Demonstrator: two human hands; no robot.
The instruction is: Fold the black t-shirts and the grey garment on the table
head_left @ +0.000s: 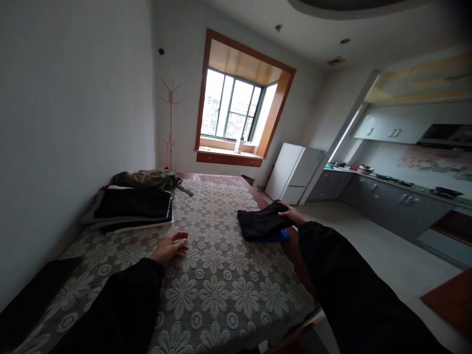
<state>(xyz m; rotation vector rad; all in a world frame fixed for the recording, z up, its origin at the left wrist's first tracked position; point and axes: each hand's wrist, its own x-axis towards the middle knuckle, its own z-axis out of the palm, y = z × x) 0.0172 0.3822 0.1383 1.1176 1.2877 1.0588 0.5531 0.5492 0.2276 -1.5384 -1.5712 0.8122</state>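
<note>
My right hand [291, 213] grips the far right edge of a folded black garment [260, 221], with the thumb and fingers closed on the cloth. That edge is raised a little, and a blue folded cloth [282, 237] shows beneath it. My left hand [170, 248] hovers over or rests on the flower-patterned tablecloth [214, 290], its fingers apart and nothing in them. Beyond it, to the left, lies a stack of folded clothes [132, 204], black on top with grey and white layers below.
An olive-green bag or garment [147, 178] lies behind the stack against the wall. A dark flat object [40, 285] sits at the near left. The wooden table edge [298, 255] runs along the right. A pink coat stand [170, 123], a white fridge [285, 169] and kitchen cabinets [383, 199] stand beyond.
</note>
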